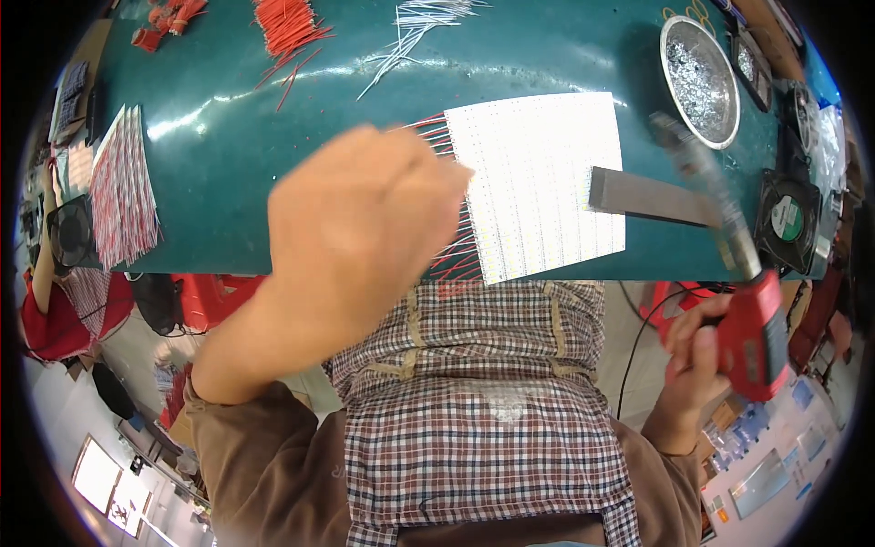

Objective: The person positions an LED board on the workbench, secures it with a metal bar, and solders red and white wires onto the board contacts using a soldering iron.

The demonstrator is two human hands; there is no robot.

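Observation:
My left hand (365, 214) is closed, its fingers pinched together, above the left edge of a white LED strip panel (547, 173). What the fingers hold, if anything, is hidden. Red and white wires (460, 266) stick out from that edge, partly behind the hand. At the right, my right hand (694, 365) grips the red and black handle of a soldering iron (749, 337). Its metal barrel points up and away, blurred, toward a round bowl (668, 87) of silvery bits. A flat grey metal bar (652, 198) lies across the panel's right edge.
Red wires (284, 27) and white wires (428, 18) lie at the far side of the green table (355, 100). A bundle of red and white wires (126, 196) sits at the left. Black fans (787, 219) stand along the right, with a dark cable (635, 351) below.

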